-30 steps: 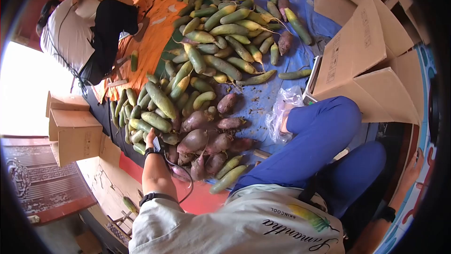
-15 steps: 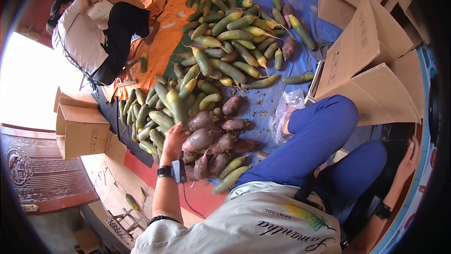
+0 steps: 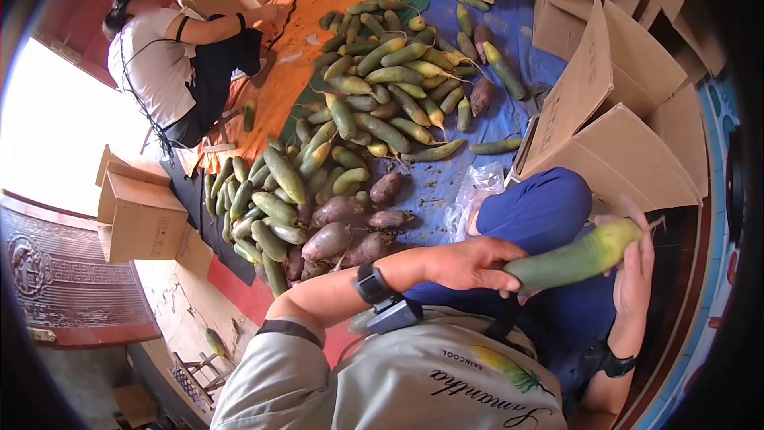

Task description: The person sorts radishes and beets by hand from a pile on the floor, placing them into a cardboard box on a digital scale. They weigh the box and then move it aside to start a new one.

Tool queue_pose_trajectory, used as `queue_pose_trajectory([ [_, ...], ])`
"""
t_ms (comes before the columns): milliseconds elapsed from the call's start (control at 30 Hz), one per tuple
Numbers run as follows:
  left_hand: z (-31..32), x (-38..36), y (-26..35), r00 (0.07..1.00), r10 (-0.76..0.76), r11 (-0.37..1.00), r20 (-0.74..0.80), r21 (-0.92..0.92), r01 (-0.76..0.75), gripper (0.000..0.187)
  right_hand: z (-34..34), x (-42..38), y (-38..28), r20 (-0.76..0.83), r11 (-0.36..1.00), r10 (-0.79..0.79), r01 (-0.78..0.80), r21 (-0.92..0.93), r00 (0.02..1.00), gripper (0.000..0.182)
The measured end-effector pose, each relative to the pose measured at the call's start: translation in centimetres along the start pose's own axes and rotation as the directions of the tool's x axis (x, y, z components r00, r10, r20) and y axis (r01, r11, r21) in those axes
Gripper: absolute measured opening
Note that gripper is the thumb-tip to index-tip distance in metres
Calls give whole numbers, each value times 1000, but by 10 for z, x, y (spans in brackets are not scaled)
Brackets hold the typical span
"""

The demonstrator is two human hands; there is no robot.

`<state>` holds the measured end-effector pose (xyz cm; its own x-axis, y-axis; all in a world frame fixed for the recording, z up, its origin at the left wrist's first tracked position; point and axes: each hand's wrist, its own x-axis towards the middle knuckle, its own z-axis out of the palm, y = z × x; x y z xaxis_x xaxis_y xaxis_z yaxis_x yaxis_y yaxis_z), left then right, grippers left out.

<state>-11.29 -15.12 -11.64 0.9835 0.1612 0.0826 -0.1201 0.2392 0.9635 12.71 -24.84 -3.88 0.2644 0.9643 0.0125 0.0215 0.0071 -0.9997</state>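
Note:
A large green radish point(image 3: 569, 260) lies across between both hands, above my lap. My left hand point(image 3: 476, 263) grips its dark green end, thumb on the near side. My right hand point(image 3: 635, 267) is closed around the paler, yellow-green end, where a thin root tail sticks out; part of this hand is hidden behind the radish. Many more green radishes point(image 3: 390, 124) lie heaped on the sheets in front of me. Closer to my left arm are several purple-skinned radishes point(image 3: 328, 241).
An open cardboard box point(image 3: 609, 136) stands by my right knee, with further boxes point(image 3: 557, 12) behind. A crumpled plastic bag point(image 3: 471, 201) lies by my foot. Another person point(image 3: 163, 72) crouches at far left on the orange sheet point(image 3: 278, 52). One box point(image 3: 143, 219) stands left of the heap.
My left hand has brought a green radish from the heap to my lap. My right hand has come up from my side onto its other end. The other person's arm has lowered forward.

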Motion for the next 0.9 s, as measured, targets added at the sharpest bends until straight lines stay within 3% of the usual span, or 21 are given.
queue_pose_trajectory([
  [67,2,10,-3,997,57,997,57,-50,-54,36,-23,-8,1,10,982,96,-94,-162,995,57],
  [100,1,12,-1,998,63,997,13,49,-64,36,-27,-10,-2,13,982,97,-93,-164,995,57],
  [167,-1,11,7,979,141,975,-150,195,-110,38,-33,-15,-8,-14,994,43,-44,-102,999,52],
  [233,-24,-4,11,966,110,964,-233,262,-46,37,-62,-13,-15,-160,970,-183,152,-188,970,48],
  [267,-37,-18,15,928,62,968,-367,249,34,36,-78,-12,-27,-224,977,-207,187,-106,952,43],
  [300,-49,-36,18,870,13,968,-493,225,113,35,-107,-8,-27,-386,960,-274,273,-60,881,36],
  [333,-61,-55,15,761,-3,956,-649,222,193,33,-155,-6,-30,-338,946,-318,320,-49,886,35],
  [367,-75,-78,7,623,-11,941,-782,202,271,32,-203,0,-30,-556,936,-321,348,-60,767,38],
  [400,-95,-106,-11,451,-4,949,-893,139,282,31,-195,4,-39,-554,938,-316,341,-61,770,38],
  [433,-108,-134,-24,283,33,937,-959,128,326,29,-169,14,-52,-571,912,-411,327,-249,711,38],
  [500,-131,-200,-62,31,58,910,-998,66,409,27,-109,38,-76,-531,767,-603,250,-591,596,41],
  [533,-132,-225,-74,-49,54,889,-997,26,458,27,-96,44,-80,-478,655,-692,190,-732,541,43],
  [567,-130,-251,-86,-129,54,864,-990,-19,502,26,-154,27,-55,-474,654,-690,191,-732,547,43],
  [633,-136,-314,-133,-240,-35,871,-970,-148,468,27,-256,83,-16,-403,537,-583,-37,-842,706,42],
  [667,-128,-327,-142,-248,-40,871,-968,-156,466,27,-250,88,-10,-397,536,-579,-34,-844,712,42],
  [733,-112,-349,-158,-392,-13,812,-920,-239,533,28,-224,103,-2,-319,449,-539,-55,-892,779,41],
  [767,-107,-363,-169,-402,-17,812,-916,-247,529,28,-216,110,1,-281,403,-515,-60,-913,810,41],
  [800,-101,-371,-176,-432,19,781,-902,-256,569,28,-216,115,4,-296,442,-464,-71,-894,835,40],
  [900,-86,-380,-180,-515,21,706,-857,-352,615,28,-226,127,23,-214,380,-500,-9,-925,839,40],
])
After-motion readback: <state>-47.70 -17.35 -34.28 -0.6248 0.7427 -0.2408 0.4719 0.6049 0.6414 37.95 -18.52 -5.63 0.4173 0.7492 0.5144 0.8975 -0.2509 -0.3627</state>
